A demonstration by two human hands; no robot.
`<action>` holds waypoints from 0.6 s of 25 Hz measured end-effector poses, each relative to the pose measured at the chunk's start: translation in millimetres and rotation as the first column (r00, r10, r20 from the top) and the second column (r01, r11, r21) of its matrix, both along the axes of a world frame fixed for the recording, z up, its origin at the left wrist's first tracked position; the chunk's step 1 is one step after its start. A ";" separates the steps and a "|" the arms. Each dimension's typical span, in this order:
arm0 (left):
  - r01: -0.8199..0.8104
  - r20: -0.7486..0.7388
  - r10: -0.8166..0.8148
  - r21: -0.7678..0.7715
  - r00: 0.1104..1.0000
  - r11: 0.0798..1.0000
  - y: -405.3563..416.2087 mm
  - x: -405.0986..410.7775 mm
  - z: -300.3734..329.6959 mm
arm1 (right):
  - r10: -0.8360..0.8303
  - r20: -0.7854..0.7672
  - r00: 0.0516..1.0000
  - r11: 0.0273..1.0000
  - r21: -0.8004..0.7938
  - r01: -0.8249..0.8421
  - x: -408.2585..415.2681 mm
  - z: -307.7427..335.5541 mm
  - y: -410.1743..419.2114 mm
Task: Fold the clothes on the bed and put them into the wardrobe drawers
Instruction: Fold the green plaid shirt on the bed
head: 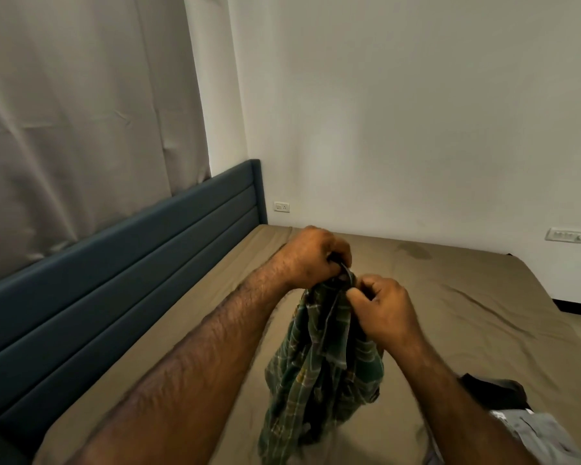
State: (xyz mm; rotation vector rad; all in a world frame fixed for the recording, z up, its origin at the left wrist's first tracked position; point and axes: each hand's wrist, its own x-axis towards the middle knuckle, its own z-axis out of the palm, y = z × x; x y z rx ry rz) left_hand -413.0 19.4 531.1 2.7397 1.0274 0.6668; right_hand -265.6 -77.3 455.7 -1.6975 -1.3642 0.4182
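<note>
Right now, from my remote seat, I read the scene like this:
Left hand: my left hand (311, 255) is raised over the bed, fingers curled, its grip pinching the top edge of the green checked shirt (322, 357).
Right hand: my right hand (388, 307) sits just beside the left and a little lower, fingers curled, its grip also pinching the shirt's top edge.
Shirt: it hangs bunched from both hands, its lower part blurred; I cannot tell whether the hem touches the sheet.
Bed: the bed (450, 297) carries a brown sheet with creases to the right of the hands.
Other clothes: a grey garment (537, 434) lies at the bed's near right corner, with a dark garment (497, 391) touching it on the far side.
Headboard: the blue padded headboard (121, 263) runs along the left.
Curtain: a pale curtain (81, 112) hangs behind the headboard.
Wall: the white wall (416, 112) has a socket (281, 207) near the bed's far corner and a switch plate (567, 235) to the right.
</note>
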 end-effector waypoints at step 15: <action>0.341 0.529 0.542 -0.845 0.654 0.413 42.6 -64.1 -82.5 | -0.040 -0.780 0.625 0.999 -0.035 0.021 -49.3 -2.1 58.5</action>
